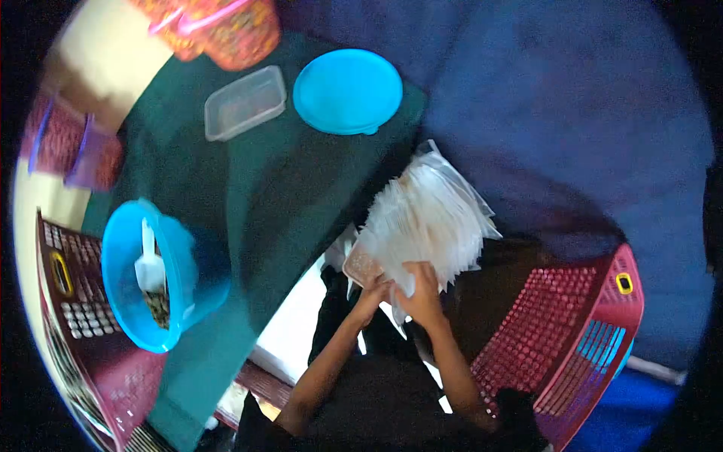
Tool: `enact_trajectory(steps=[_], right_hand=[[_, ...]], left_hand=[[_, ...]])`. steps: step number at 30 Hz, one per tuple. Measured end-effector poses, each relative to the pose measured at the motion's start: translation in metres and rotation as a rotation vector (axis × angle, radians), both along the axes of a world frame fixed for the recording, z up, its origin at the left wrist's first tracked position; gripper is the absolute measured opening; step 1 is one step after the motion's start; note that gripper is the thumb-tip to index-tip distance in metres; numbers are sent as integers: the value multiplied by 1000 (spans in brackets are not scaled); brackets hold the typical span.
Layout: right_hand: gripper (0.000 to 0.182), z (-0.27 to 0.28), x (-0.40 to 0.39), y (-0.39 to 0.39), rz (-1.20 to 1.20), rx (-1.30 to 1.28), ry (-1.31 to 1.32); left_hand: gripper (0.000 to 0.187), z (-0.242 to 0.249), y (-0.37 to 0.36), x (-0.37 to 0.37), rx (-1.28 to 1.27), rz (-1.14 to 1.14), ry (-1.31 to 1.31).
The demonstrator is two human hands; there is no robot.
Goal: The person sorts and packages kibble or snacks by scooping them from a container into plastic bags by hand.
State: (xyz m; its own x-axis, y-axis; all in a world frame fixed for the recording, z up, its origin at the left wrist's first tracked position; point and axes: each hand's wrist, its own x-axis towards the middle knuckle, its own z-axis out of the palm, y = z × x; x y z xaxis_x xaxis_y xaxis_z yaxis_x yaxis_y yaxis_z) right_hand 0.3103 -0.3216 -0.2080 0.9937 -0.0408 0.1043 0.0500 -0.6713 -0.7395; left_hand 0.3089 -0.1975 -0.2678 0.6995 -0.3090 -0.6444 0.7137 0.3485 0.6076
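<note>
A thick fanned stack of clear and white plastic bags lies in front of me. My right hand is at the stack's near edge, its fingers closed on a plastic bag. Beside it, my left hand has its fingers bent together under the near corner of a small brownish-pink, box-like item. What those fingers grip is too small and blurred to make out. The two hands are close together, and the bag edges partly hide the item.
A blue bucket at left holds a white scoop. Beyond are a clear plastic container and a blue lid. Maroon baskets stand at left and right. Filled tubs stand at the far left.
</note>
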Motion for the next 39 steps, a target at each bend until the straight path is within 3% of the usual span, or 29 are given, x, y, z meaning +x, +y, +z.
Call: enact_trajectory(steps=[4,8,10,11,13,20,24,27,31,36,39], right_hand=[[41,-31,-10,20,44,-223,275],[23,-30,-1,13,-117,-235,111],[16,-48,-1,-7,-129,-327,73],[16,-50,-4,-13,-138,-347,119],[11,-33,5,-28,-167,-118,101],[10,-46,9,-55,-224,-50,219],[9,-43,11,-49,-199,-30,205],[10,-40,7,-54,-194,210,288],[13,-34,10,-54,-183,344,368],[15,-41,4,-64,-71,593,328],[15,-44,1,-59,-117,600,313]], left_hand=[[60,-10,2,6,-54,-111,-129],[53,-10,12,34,94,-336,-158],[47,-28,16,34,161,-290,-459],[45,-32,21,30,147,-258,-378],[40,-26,30,29,129,-165,-279],[53,-44,59,-8,46,15,-56],[47,-36,66,-14,5,-100,-2],[49,-33,53,-17,-78,-129,-46],[51,-37,33,-9,-14,-108,-6],[62,-36,17,2,-47,-52,52],[68,-32,16,5,-51,-57,42]])
